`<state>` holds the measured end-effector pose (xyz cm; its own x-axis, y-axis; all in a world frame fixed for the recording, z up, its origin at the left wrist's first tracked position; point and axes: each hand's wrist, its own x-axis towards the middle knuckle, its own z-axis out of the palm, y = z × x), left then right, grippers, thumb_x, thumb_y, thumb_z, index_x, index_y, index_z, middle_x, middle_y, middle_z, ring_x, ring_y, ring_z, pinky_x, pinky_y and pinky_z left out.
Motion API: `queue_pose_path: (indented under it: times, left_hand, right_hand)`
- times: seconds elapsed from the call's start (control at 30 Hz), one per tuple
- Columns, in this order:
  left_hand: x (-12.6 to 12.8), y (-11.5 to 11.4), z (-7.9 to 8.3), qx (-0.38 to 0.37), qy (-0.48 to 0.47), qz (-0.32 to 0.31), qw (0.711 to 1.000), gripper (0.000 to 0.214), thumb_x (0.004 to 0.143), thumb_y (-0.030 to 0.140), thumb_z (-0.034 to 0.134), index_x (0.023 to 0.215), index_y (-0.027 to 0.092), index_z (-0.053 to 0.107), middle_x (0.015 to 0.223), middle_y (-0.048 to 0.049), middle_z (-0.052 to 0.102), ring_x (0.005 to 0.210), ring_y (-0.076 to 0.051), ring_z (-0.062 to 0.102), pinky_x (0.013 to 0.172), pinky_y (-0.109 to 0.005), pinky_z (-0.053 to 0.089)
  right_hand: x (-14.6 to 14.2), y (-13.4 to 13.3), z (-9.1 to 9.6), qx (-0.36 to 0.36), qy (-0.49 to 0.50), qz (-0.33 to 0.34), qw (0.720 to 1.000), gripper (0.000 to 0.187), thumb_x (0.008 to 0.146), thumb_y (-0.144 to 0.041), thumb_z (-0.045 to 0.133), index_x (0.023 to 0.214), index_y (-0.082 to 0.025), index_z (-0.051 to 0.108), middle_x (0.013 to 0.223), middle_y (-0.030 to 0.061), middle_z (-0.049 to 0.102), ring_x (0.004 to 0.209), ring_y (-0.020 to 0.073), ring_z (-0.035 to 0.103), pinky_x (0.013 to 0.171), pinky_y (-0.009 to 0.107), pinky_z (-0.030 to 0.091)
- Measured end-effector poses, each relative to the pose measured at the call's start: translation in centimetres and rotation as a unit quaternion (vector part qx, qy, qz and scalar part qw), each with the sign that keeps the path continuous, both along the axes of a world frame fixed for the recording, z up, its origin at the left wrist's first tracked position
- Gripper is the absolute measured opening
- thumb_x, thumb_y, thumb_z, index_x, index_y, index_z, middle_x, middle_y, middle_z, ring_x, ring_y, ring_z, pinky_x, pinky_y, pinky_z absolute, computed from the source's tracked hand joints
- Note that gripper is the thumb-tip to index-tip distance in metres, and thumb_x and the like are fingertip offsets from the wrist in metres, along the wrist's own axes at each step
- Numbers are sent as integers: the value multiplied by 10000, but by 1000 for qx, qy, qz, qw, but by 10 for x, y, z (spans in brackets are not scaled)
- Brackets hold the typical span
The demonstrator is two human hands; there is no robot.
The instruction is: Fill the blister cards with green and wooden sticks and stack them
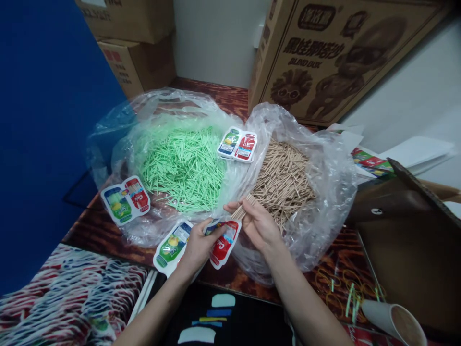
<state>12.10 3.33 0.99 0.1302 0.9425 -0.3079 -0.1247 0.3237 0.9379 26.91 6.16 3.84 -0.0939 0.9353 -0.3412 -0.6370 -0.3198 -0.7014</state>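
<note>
My left hand [206,240] is closed on a bottle-shaped printed packet [224,246], red on the right half and green on the left. My right hand [262,225] pinches a small bundle of brown sticks [245,205], its ends close to the packet's upper edge. Behind the right hand lies a heap of brown sticks [288,180] in a clear plastic bag [331,192]. To the left, another clear bag [169,103] holds a heap of light green sticks [187,168]. A similar packet [237,144] rests between the heaps, and another packet [126,200] lies at the left.
Many stacked packets [79,288] fill the lower left. Cardboard boxes [144,62] and a large printed carton [309,57] stand at the back. At lower right are a paper cup [392,322] on its side, rubber bands [334,283] and a dark open box [414,240].
</note>
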Motion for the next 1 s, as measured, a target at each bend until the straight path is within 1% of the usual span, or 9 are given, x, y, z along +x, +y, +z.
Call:
queue_pose_path:
  times: [0.1, 0.17, 0.3, 0.37, 0.47, 0.6, 0.77, 0.9, 1.0]
  left_hand:
    - [0, 0, -1, 10, 20, 6, 1000, 155, 712, 296, 713, 742, 150, 670, 683, 9, 637, 643, -138, 544, 638, -240, 434]
    - [-1, 1, -3, 26, 32, 7, 999, 139, 701, 274, 720, 757, 151, 685, 697, 7, 651, 659, -143, 556, 659, -245, 442]
    - [-4, 3, -4, 43, 16, 1, 999, 143, 722, 256, 702, 828, 161, 711, 785, -11, 701, 736, -164, 600, 715, -259, 467]
    - [-7, 3, -3, 37, -9, 2, 999, 158, 739, 269, 695, 854, 162, 713, 823, -23, 715, 749, -172, 613, 717, -268, 480]
    - [-11, 4, 3, 45, -22, 4, 999, 171, 764, 285, 681, 878, 162, 714, 875, -41, 723, 782, -185, 623, 736, -287, 492]
    - [-17, 5, 13, 109, 39, -6, 993, 168, 798, 286, 652, 902, 171, 718, 891, -47, 707, 846, -202, 613, 779, -295, 476]
    - [-24, 4, 18, 126, 63, 8, 990, 143, 795, 296, 653, 849, 175, 705, 839, -27, 681, 820, -190, 596, 774, -279, 464]
    - [-27, 2, 19, 111, 57, 21, 992, 140, 788, 305, 658, 811, 171, 695, 823, -14, 681, 790, -179, 594, 760, -272, 461]
    - [-26, 1, 21, 102, 45, 32, 993, 152, 789, 314, 658, 816, 169, 696, 813, -13, 683, 791, -181, 599, 760, -276, 463]
  right_hand:
    - [-3, -10, 1, 57, -84, 0, 995, 172, 804, -343, 678, 802, -181, 621, 780, 39, 731, 784, 189, 681, 808, 340, 531]
    - [-3, -16, 3, 84, -140, 33, 986, 167, 809, -352, 670, 807, -190, 629, 901, 43, 723, 898, 192, 658, 858, 330, 505]
    - [3, -23, 13, 112, -226, 105, 962, 275, 824, -381, 651, 1058, -240, 614, 1182, 48, 638, 1089, 204, 587, 900, 329, 481]
    - [4, -26, 19, 127, -250, 86, 956, 364, 850, -388, 618, 1189, -276, 549, 1219, 48, 615, 1139, 204, 559, 922, 343, 475]
    - [0, -31, 26, 163, -317, 14, 934, 296, 877, -343, 589, 1166, -276, 574, 1207, 43, 617, 1160, 194, 543, 986, 336, 435]
    - [-7, -35, 29, 217, -403, -27, 889, 339, 886, -258, 578, 1222, -288, 554, 1243, 48, 594, 1156, 203, 537, 1002, 348, 408]
    - [-8, -31, 24, 300, -537, -39, 787, 142, 896, -195, 534, 913, -242, 667, 937, 51, 653, 976, 220, 570, 901, 369, 419]
    - [-5, -30, 26, 310, -574, 10, 758, 183, 926, -221, 489, 835, -220, 647, 1021, 68, 623, 1026, 221, 536, 908, 372, 399]
    - [-4, -33, 31, 317, -569, 56, 756, 206, 938, -242, 470, 847, -219, 654, 1049, 75, 614, 1030, 219, 538, 897, 368, 405]
